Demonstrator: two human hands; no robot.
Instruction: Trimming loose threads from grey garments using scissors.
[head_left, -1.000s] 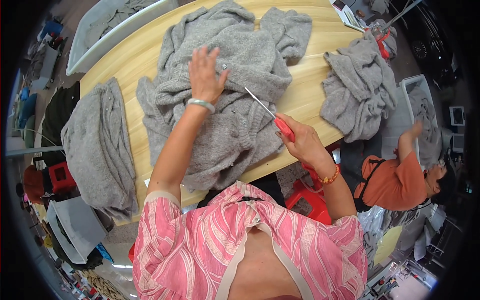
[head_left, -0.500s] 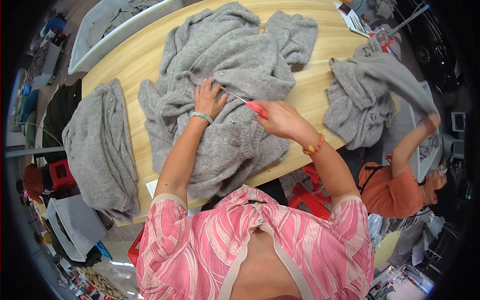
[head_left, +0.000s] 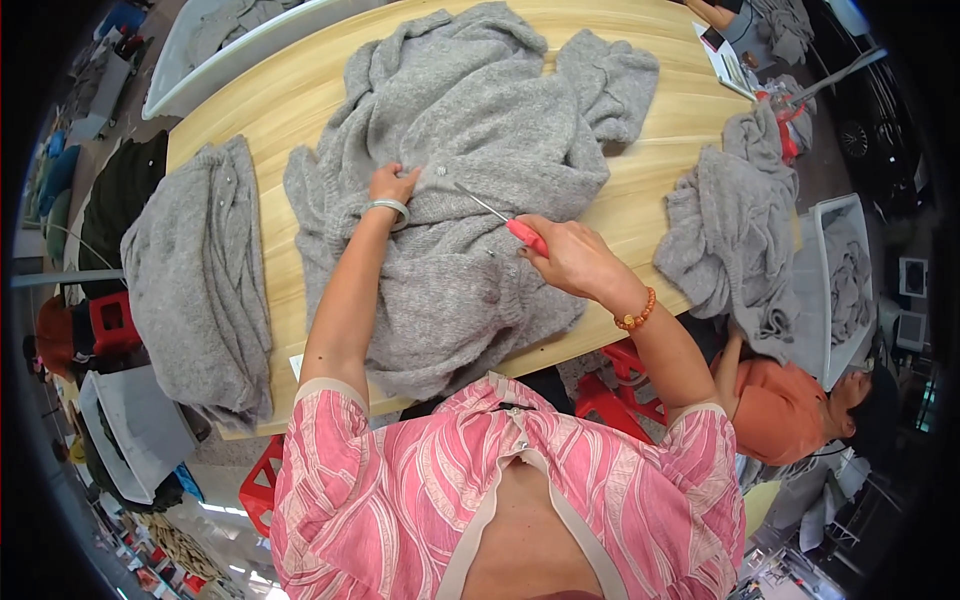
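Observation:
A fuzzy grey knit cardigan (head_left: 430, 310) lies rumpled across the middle of the table, with small shiny buttons on it. My left hand (head_left: 393, 185) is closed on a fold of its knit, fingertips partly hidden in the cloth, beside a button (head_left: 441, 170). My right hand (head_left: 570, 258) grips the red handle of a pointed tool (head_left: 525, 236). Its thin metal shaft points up and left over the cardigan, the tip a little below and right of that button. Whether the tool is a pair of slim scissors I cannot tell.
A pile of grey knitwear (head_left: 195, 280) sits at the table's left end, another (head_left: 730, 220) at its right. A white bin (head_left: 270, 50) stands at the far left. Right of the table, a person in orange (head_left: 780, 410) works by a second bin (head_left: 850, 290). Red stools (head_left: 610, 400) stand below.
My left hand has gone from lying spread to curled in the cloth, slightly left. My right hand and tool have shifted slightly right and down. The person's lifted grey garment has come down on the right pile.

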